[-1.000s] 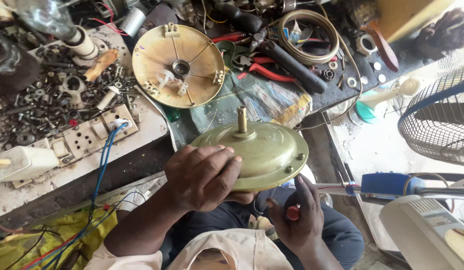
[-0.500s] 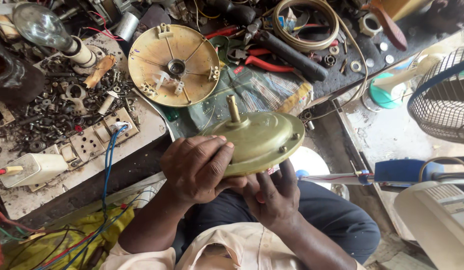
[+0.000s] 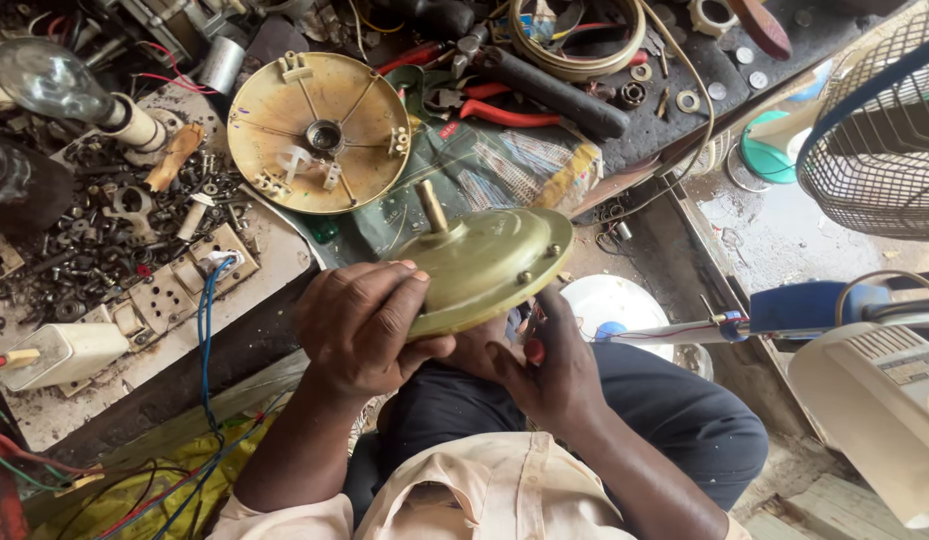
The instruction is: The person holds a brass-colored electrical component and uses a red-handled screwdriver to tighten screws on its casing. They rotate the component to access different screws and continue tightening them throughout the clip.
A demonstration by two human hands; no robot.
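**Fan motor housing held tilted above the lap**

Your left hand (image 3: 359, 325) wraps the near rim of the olive fan motor housing (image 3: 484, 268), fingers curled closed on it; the housing sits tilted above your lap, shaft (image 3: 431, 207) pointing toward the table (image 3: 274, 250). Your right hand (image 3: 549, 365) supports it from beneath while pinching a red-handled tool (image 3: 533, 350). Keep the left-hand grip firm and the rim steady. The matching brass cover plate (image 3: 319, 130) lies apart on the table.
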